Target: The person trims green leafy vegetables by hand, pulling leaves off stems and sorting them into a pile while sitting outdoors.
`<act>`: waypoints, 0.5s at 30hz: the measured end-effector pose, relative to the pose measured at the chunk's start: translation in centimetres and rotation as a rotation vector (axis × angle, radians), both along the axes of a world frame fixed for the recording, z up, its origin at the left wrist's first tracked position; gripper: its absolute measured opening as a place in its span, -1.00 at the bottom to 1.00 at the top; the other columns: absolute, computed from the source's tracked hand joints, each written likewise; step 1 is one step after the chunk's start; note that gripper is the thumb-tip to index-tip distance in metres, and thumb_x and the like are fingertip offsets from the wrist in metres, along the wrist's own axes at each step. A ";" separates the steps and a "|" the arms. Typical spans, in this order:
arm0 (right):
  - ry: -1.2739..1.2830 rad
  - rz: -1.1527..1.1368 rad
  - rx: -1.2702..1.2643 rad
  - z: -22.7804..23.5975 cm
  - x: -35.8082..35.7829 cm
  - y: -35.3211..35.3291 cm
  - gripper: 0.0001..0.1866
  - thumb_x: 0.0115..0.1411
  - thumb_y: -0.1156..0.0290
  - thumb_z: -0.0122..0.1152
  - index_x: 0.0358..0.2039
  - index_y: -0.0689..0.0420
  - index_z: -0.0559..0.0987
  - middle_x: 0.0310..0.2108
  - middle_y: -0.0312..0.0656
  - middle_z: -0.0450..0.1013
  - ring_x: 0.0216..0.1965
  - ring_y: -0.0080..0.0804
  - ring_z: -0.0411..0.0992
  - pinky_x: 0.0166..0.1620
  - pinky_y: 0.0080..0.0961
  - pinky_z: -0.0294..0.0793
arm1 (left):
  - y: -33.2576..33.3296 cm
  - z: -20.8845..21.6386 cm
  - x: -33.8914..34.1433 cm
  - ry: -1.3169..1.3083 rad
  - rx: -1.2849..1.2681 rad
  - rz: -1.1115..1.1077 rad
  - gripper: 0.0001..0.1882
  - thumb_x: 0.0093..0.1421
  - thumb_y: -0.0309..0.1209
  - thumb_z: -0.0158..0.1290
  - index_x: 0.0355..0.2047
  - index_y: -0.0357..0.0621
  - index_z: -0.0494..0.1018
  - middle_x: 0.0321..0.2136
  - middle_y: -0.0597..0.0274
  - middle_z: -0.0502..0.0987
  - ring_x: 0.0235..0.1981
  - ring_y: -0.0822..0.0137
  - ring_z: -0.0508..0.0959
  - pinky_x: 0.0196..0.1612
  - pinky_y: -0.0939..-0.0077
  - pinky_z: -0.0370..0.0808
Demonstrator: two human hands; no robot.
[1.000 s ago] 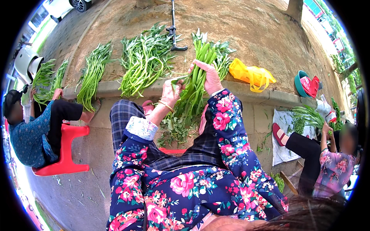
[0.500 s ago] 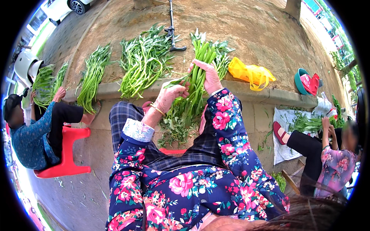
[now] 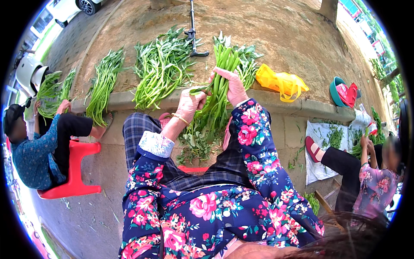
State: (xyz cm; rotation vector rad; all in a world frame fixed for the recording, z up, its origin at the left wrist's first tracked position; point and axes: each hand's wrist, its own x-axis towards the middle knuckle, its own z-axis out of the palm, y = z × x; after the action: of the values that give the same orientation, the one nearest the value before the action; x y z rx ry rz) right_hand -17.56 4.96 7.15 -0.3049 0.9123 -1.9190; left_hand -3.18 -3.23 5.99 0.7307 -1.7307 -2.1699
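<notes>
Brown dirt ground (image 3: pixel 276 39) w/ grey stone curb (image 3: pixel 271 102); long green leafy bunch (image 3: pixel 219 97) is over curb.
R hand (image 3: pixel 235 87) wraps all round bunch; L hand (image 3: pixel 190 105) pinches a thin green leaf (image 3: pixel 198 90) next to it.

Head view — a fisheye on the wearer's head looks down and forward, the floral jacket (image 3: pixel 202 207) close beneath it, the hands (image 3: pixel 234 88) (image 3: pixel 189 104) farther off, above centre — and the kerb (image 3: pixel 319 110) bows toward the rim.

Right hand (image 3: pixel 235 90) gripped greens (image 3: pixel 217 97) upright; left hand (image 3: pixel 189 105) pinched a leaf (image 3: pixel 197 90) beside them. A pile (image 3: pixel 157 71) lay left, a bag (image 3: pixel 278 81) right.
</notes>
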 end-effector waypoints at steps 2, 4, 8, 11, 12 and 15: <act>0.017 -0.005 -0.027 -0.1 0.2 -0.2 -0.87 0.05 0.49 0.14 -0.38 0.23 0.43 -0.54 -0.17 0.43 -0.51 -0.37 0.45 -0.44 -0.51 0.47 | 0.2 -0.4 0.1 0.009 0.049 0.063 -0.88 0.05 -0.51 -0.10 -0.48 -0.25 0.45 -0.75 0.41 0.32 -0.78 0.59 0.26 -0.71 0.72 0.16; -0.041 -0.015 -0.034 0.2 0.1 -0.1 -0.87 0.05 0.50 0.14 -0.38 0.24 0.43 -0.54 -0.17 0.43 -0.51 -0.36 0.45 -0.44 -0.52 0.47 | 0.0 -1.1 0.3 0.013 0.073 0.081 -0.89 0.05 -0.52 -0.09 -0.51 -0.23 0.44 -0.75 0.41 0.32 -0.79 0.59 0.26 -0.73 0.71 0.16; -0.040 -0.023 -0.050 0.2 -0.1 0.0 -0.87 0.05 0.50 0.13 -0.38 0.24 0.42 -0.54 -0.17 0.42 -0.50 -0.37 0.44 -0.43 -0.52 0.46 | -0.2 -1.4 0.6 -0.019 0.115 0.040 -0.90 0.05 -0.54 -0.07 -0.43 -0.28 0.43 -0.68 0.35 0.37 -0.72 0.55 0.33 -0.65 0.72 0.25; 0.006 -0.013 -0.054 0.1 -0.1 0.0 -0.87 0.06 0.50 0.13 -0.38 0.23 0.42 -0.53 -0.17 0.42 -0.50 -0.37 0.44 -0.43 -0.52 0.46 | 0.1 -0.8 0.3 0.015 0.173 0.032 -0.82 0.04 -0.54 -0.05 -0.32 -0.33 0.41 -0.59 0.29 0.41 -0.63 0.50 0.39 -0.54 0.69 0.33; 0.013 -0.005 -0.051 0.1 -0.2 0.1 -0.87 0.06 0.50 0.13 -0.38 0.23 0.42 -0.53 -0.17 0.42 -0.50 -0.37 0.44 -0.44 -0.52 0.46 | 0.0 -0.7 0.4 0.046 0.201 0.030 -0.79 0.03 -0.53 -0.04 -0.29 -0.35 0.40 -0.55 0.27 0.42 -0.60 0.48 0.40 -0.50 0.67 0.35; 0.036 -0.004 -0.020 -0.1 -0.3 0.1 -0.87 0.06 0.49 0.12 -0.38 0.23 0.42 -0.54 -0.18 0.42 -0.52 -0.37 0.45 -0.45 -0.51 0.47 | -0.2 -0.8 0.4 0.117 0.259 0.015 -0.76 0.02 -0.52 -0.01 -0.26 -0.32 0.41 -0.49 0.25 0.45 -0.56 0.46 0.44 -0.46 0.65 0.39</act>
State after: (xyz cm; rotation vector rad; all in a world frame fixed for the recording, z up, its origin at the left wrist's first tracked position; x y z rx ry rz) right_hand -17.88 5.05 7.03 -0.3508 0.9190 -1.9326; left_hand -2.77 -3.38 5.18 0.6580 -1.3993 -2.4019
